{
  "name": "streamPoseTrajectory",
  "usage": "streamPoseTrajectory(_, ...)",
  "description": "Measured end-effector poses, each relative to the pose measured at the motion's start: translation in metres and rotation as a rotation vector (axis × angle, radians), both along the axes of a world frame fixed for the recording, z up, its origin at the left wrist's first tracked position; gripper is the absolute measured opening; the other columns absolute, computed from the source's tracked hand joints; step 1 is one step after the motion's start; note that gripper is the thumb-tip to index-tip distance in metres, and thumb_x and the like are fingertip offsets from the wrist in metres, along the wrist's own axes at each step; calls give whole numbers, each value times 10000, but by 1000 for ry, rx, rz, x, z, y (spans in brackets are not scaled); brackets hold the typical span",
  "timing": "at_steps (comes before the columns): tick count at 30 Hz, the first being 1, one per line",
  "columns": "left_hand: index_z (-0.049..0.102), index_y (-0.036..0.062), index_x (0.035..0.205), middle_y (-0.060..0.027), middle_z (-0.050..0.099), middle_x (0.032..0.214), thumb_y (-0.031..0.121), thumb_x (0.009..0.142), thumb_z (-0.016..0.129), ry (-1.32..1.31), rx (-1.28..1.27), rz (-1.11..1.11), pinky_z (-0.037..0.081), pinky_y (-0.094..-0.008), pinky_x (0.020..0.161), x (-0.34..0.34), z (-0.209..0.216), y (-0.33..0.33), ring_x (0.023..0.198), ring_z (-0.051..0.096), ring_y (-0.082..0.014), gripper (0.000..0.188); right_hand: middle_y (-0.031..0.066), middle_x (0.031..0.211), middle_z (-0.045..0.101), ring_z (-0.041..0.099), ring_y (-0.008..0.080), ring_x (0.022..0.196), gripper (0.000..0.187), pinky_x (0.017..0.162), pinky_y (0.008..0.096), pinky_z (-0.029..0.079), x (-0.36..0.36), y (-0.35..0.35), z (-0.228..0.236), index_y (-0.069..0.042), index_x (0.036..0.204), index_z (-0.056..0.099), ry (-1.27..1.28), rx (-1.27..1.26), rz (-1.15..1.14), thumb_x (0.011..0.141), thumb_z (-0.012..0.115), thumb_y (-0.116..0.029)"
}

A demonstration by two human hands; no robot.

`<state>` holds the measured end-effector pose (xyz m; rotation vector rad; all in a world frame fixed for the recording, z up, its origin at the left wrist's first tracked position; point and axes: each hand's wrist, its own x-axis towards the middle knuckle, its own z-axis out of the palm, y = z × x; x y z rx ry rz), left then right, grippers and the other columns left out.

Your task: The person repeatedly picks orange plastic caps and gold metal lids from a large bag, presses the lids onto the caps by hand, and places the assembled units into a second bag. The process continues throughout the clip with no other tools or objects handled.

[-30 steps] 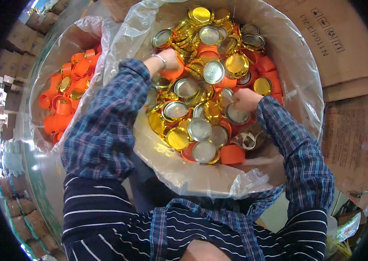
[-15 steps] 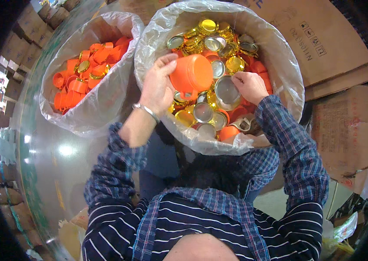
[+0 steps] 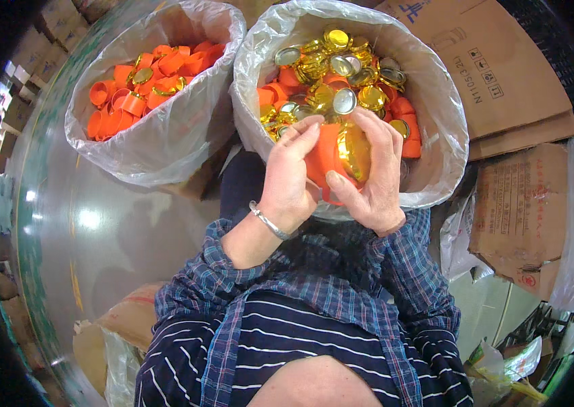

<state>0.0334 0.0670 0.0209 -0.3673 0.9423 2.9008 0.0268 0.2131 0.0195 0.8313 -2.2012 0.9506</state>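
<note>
In front of my chest, an orange plastic cup (image 3: 324,157) is gripped by my left hand (image 3: 283,178), its fingers closed round the left side. My right hand (image 3: 380,178) is curled over a shiny gold lid (image 3: 354,152), which sits against the cup's right end. Whether the lid is seated on the cup or only touching it, I cannot tell. Both hands are over the near edge of a bin lined with clear plastic (image 3: 451,139). Inside it lie several loose gold lids (image 3: 336,39) and orange cups (image 3: 402,106), partly hidden by my hands.
To the left stands a second plastic-lined bin (image 3: 158,161) with orange cups (image 3: 121,122) and a few gold lids. Flattened cardboard (image 3: 504,74) leans at the right, above another carton (image 3: 514,217). Stacked boxes line the far left. Crumpled plastic (image 3: 524,359) lies at lower right.
My hands have come together and closer to my body. The cup has turned sideways, and the large lid my right hand pinched over the pile is now against it. The view has shifted slightly.
</note>
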Motion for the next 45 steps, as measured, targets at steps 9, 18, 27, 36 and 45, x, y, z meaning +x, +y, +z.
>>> streamPoseTrajectory(9,590,15,1184,-78,628,1122,154,1032,519,156,-134,101,487,-305,943,18,3,-1,1030,604,-161,217,271,1445,388,395,437,1312,659,1119,510,306,22,-19,-21,13,1460,379,-6,-99,-27,968,536,-397)
streamPoseTrajectory(18,436,13,1388,-109,565,1256,145,1019,551,396,-548,64,465,-316,999,14,-29,16,1124,573,-172,409,149,1310,555,563,262,1170,444,1046,362,426,6,-28,-30,-3,1370,473,-626,-818,41,1035,461,-294)
streamPoseTrajectory(27,643,-28,1085,-118,694,958,259,1034,538,427,-916,32,503,-314,750,27,-44,11,861,664,-242,310,104,1185,584,563,219,1078,328,955,327,445,7,-27,-37,-23,1232,558,-697,-856,24,1044,445,-267)
streamPoseTrajectory(36,580,-7,1262,-100,636,1238,218,1046,507,15,22,-312,498,-329,995,-3,-33,-19,1133,619,-168,320,66,1120,632,586,142,1026,303,913,286,463,-6,-1,-25,9,1190,614,-690,-629,193,987,595,-216)
streamPoseTrajectory(45,444,25,1289,-75,575,1179,166,661,914,447,-935,-278,472,-322,986,25,-18,-18,1102,575,-147,797,56,1054,651,592,125,994,341,897,274,467,3,1,-10,36,1156,625,-782,-720,138,1046,485,-255)
